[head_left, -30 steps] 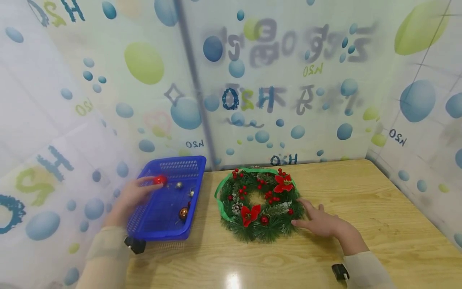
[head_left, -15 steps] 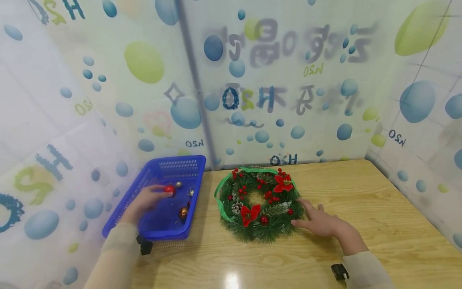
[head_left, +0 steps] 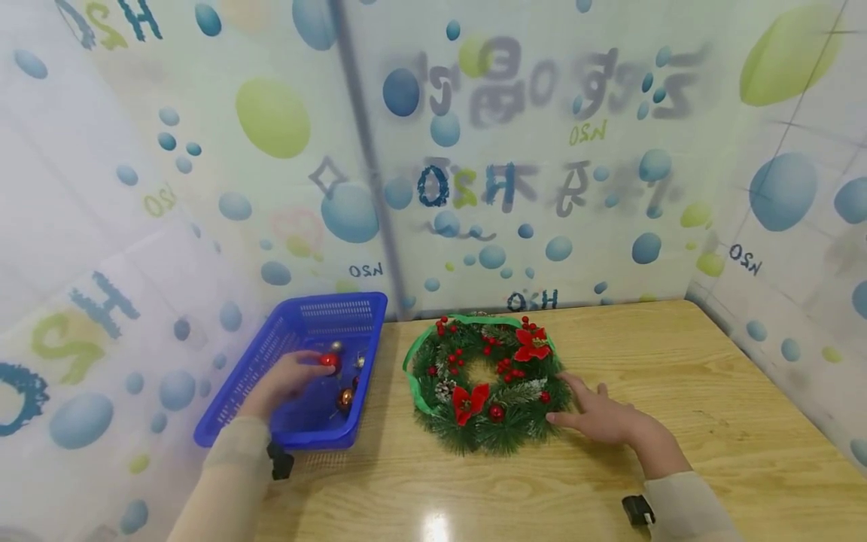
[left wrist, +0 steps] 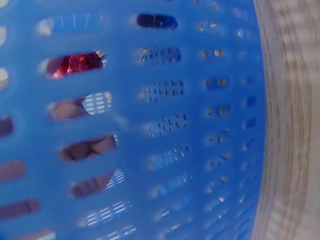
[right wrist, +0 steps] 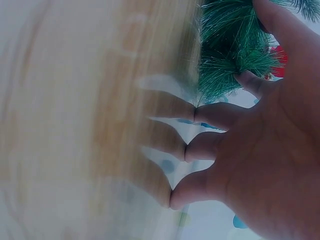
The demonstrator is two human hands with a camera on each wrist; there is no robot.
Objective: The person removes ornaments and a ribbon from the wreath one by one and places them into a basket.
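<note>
My left hand (head_left: 287,380) reaches into the blue plastic basket (head_left: 314,436) and pinches a shiny red Christmas ball (head_left: 330,362) between thumb and fingers. Through the basket's slots, the left wrist view shows the red ball (left wrist: 75,65) and parts of fingers (left wrist: 90,147). A green Christmas wreath (head_left: 521,433) with red flowers, berries and a green ribbon lies on the table. At its right edge is my right hand (head_left: 603,418), fingers spread, thumb and index finger touching the needles (right wrist: 230,65). Its other fingertips rest on the tabletop in the right wrist view.
A copper-coloured ball (head_left: 345,399) and a few small gold and red ornaments lie along the basket's right side. The wooden table (head_left: 677,361) extends right of the wreath. A patterned curtain (head_left: 542,248) stands behind and at both sides.
My left hand has carried the red ball rightward and slightly toward me inside the basket, near the smaller ornaments. My right hand and the wreath have stayed put.
</note>
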